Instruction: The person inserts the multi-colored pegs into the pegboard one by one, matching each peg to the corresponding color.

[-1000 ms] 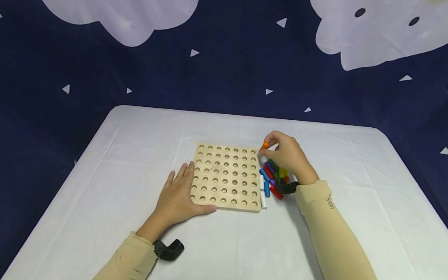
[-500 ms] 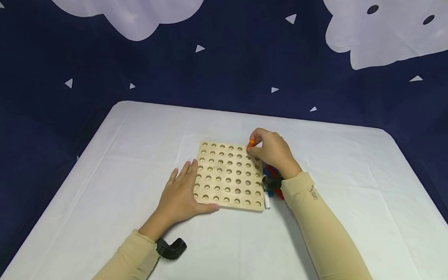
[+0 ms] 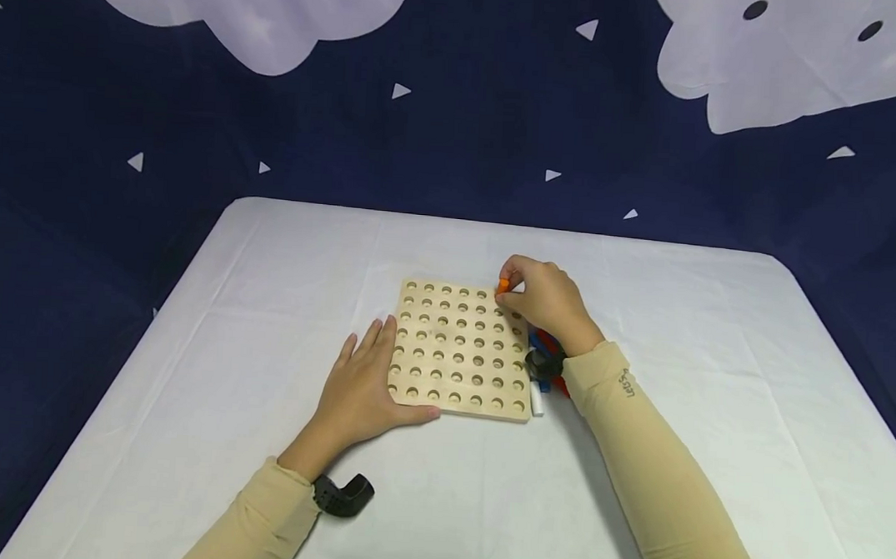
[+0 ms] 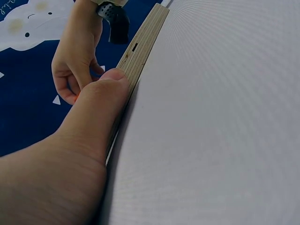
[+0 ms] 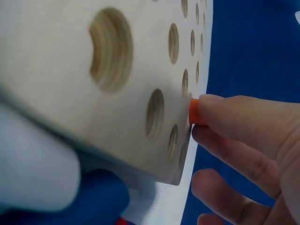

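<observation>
A square wooden board [image 3: 451, 331] with rows of round holes lies on the white table. My left hand [image 3: 356, 388] rests against its left side, fingers extended and thumb [image 4: 103, 93] along the front edge. Over the board's far right corner, my right hand [image 3: 548, 305] pinches an orange peg [image 3: 503, 287] between thumb and fingers. In the right wrist view, the orange peg [image 5: 194, 111] meets the board's face near its far edge; whether its end sits in a hole is hidden. The other visible holes hold no pegs.
Loose pegs lie along the board's right side, partly covered by the right wrist: a white peg [image 3: 537, 398], a blue peg [image 5: 105, 197] and some red. Each wrist wears a black camera [image 3: 343, 496]. A dark blue cloth [image 3: 454, 146] hangs behind the table [image 3: 438, 496].
My right hand has carried the orange peg left from beside the board onto its far right corner, then nearly stopped there. The left hand keeps its place on the board.
</observation>
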Available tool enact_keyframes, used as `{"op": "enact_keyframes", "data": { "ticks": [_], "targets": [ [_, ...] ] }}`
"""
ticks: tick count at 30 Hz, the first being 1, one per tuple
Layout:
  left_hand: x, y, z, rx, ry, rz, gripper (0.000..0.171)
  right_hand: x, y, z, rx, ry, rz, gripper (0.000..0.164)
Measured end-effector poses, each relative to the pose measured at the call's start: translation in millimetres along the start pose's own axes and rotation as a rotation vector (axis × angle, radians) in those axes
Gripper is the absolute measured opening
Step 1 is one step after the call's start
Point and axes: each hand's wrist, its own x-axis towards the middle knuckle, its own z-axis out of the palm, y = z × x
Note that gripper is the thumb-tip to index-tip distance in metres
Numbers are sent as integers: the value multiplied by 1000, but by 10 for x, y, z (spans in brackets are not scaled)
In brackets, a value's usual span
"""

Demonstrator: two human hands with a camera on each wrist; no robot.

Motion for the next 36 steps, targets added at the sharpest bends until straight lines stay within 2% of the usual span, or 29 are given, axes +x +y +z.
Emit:
{"op": "enact_keyframes", "data": {
  "ticks": [8,14,18,23,28,32,36],
  "targets": [
    [-11,-7,-15,8,-5,6,144,-15,-12,18,-24,11,-18,20],
    [-35,-17,-35,13,-9,4,144,-49,-28,-18,-2,3,1,36],
    [-52,-30,-40,9,-9,3,144,-124,-13,-127,20,22,20,41],
    [-72,-50,-53,9,-8,1,145,-294,66,-297,63,77,55,39],
    [-93,-64,-76,15,-13,4,145,-538,198,-435,73,94,117,37],
    [-111,-70,-99,8,-14,2,146,-768,280,-494,54,65,144,35],
    [-131,-79,-125,7,-11,-3,146,-948,335,-484,5,-23,165,31]
  ]
}}
